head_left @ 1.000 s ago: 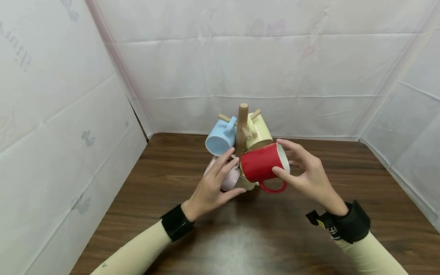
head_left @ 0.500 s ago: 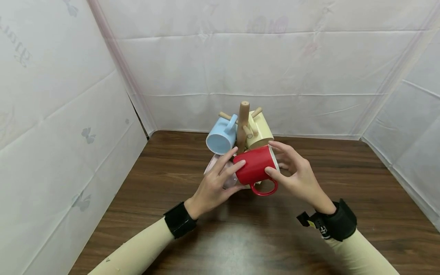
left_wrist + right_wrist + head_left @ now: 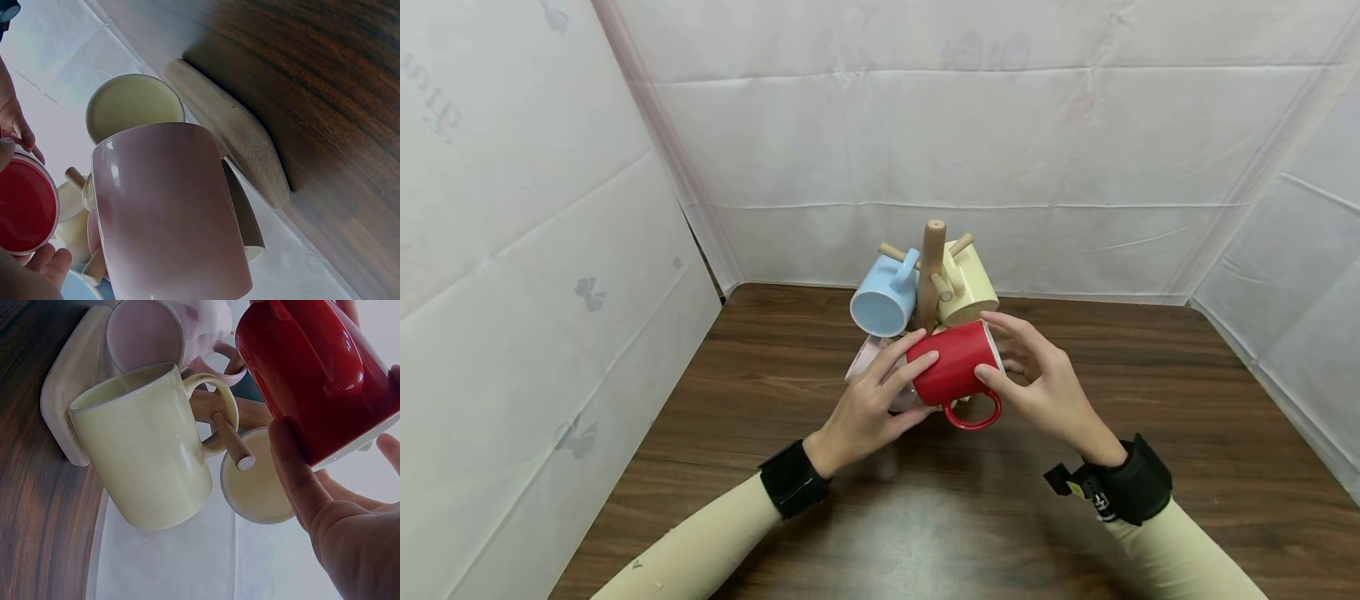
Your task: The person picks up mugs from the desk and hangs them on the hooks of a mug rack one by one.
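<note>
A red mug [image 3: 951, 367] is held on its side in front of a wooden mug tree [image 3: 933, 258], its handle hanging down. My left hand [image 3: 861, 408] holds its base end, with two fingers on top and the thumb below. At the rim end, my right hand [image 3: 1048, 392] grips it between thumb and fingers. A light blue mug [image 3: 880, 308] and a pale yellow mug [image 3: 976, 287] hang on the upper pegs. Lower down, a pink mug [image 3: 169, 206] is partly hidden behind my left hand in the head view. Another pale yellow mug [image 3: 144, 450] hangs by its handle from a peg [image 3: 232, 442].
The tree's wooden base [image 3: 231, 131] stands on a dark wood-grain table [image 3: 760, 358]. White sheeting [image 3: 880, 142] rises behind the table and along both sides. An upper front peg [image 3: 942, 287] juts out just above the red mug.
The red mug has moved left and slightly down with my right hand, to meet my left hand. My left fingers now lie on its base end; one second ago they were apart from it.
</note>
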Available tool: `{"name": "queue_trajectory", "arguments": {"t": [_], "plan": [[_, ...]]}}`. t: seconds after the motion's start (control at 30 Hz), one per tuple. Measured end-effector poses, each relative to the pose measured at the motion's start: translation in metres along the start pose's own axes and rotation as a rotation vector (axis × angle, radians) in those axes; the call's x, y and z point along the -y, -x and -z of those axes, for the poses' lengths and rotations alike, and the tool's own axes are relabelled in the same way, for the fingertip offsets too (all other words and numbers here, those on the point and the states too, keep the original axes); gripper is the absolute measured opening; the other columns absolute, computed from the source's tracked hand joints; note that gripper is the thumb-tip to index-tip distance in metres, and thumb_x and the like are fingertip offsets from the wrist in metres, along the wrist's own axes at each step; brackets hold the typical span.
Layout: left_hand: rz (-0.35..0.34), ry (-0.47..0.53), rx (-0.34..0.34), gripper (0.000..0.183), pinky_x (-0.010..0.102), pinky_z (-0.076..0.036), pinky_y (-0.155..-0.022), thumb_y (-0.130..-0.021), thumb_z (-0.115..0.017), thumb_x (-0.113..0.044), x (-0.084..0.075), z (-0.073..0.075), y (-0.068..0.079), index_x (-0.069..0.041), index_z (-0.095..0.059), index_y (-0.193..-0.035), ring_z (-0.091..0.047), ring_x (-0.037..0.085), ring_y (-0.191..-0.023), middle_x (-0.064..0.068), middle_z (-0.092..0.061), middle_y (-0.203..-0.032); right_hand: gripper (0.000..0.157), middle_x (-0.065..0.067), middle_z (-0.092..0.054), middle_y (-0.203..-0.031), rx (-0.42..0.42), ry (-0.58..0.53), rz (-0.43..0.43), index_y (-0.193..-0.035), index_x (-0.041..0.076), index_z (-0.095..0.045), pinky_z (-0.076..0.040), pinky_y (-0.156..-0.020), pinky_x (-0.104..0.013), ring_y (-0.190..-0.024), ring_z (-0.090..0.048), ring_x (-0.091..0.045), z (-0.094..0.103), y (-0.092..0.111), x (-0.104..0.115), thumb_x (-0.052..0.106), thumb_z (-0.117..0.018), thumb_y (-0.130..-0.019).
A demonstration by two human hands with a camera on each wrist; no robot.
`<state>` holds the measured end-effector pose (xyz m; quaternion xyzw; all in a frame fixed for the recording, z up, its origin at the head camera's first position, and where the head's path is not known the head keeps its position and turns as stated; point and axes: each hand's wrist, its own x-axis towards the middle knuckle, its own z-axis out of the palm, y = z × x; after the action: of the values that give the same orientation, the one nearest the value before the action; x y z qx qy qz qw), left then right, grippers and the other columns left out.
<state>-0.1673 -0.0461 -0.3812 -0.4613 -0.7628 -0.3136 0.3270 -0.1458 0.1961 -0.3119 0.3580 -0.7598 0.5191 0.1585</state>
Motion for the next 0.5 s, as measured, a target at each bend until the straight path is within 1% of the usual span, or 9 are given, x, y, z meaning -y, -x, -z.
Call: {"name": "queue_trajectory", "arguments": {"t": [0.2, 0.33, 0.43, 0.5], "plan": [[0.008, -0.006, 0.026, 0.08, 0.039, -0.043, -0.094, -0.071, -0.079, -0.019, 0.0014, -0.0002, 0.0001, -0.013, -0.038, -0.14, -0.034, 0.024, -0.127, 0.014, -0.034, -0.143, 0.06, -0.007, -0.057, -0.118, 0.033, -0.009, -0.029, -0.136, 0.006, -0.043, -0.054, -0.072, -0.04, -0.09, -0.061, -0.024, 0.0015, -0.001, -0.0011, 0.001, -0.067, -0.081], [-0.001, -0.008, 0.027, 0.078, 0.04, -0.044, -0.093, -0.072, -0.078, -0.02, 0.0015, 0.0, -0.001, -0.013, -0.039, -0.139, -0.035, 0.024, -0.126, 0.013, -0.036, -0.141, 0.058, -0.006, -0.054, -0.122, 0.091, -0.016, -0.071, -0.137, 0.013, -0.043, -0.055, -0.071, -0.039, -0.091, -0.061, -0.019, 0.0039, -0.0022, -0.0001, 0.004, -0.064, -0.084], [-0.005, -0.003, 0.023, 0.077, 0.038, -0.044, -0.093, -0.072, -0.077, -0.02, -0.0006, 0.0018, -0.003, -0.011, -0.04, -0.139, -0.036, 0.024, -0.125, 0.013, -0.038, -0.14, 0.055, -0.006, -0.05, -0.127, 0.137, -0.027, -0.092, -0.137, 0.018, -0.043, -0.055, -0.069, -0.037, -0.092, -0.06, -0.017, 0.0059, -0.0035, 0.0006, 0.006, -0.062, -0.086], [-0.002, 0.011, 0.015, 0.076, 0.035, -0.044, -0.093, -0.071, -0.077, -0.019, -0.004, 0.0046, -0.0058, -0.01, -0.041, -0.138, -0.037, 0.024, -0.124, 0.013, -0.039, -0.138, 0.054, -0.007, -0.048, -0.129, 0.155, -0.037, -0.092, -0.137, 0.018, -0.044, -0.055, -0.069, -0.036, -0.092, -0.06, -0.017, 0.0073, -0.0044, 0.0007, 0.005, -0.061, -0.087]]}}
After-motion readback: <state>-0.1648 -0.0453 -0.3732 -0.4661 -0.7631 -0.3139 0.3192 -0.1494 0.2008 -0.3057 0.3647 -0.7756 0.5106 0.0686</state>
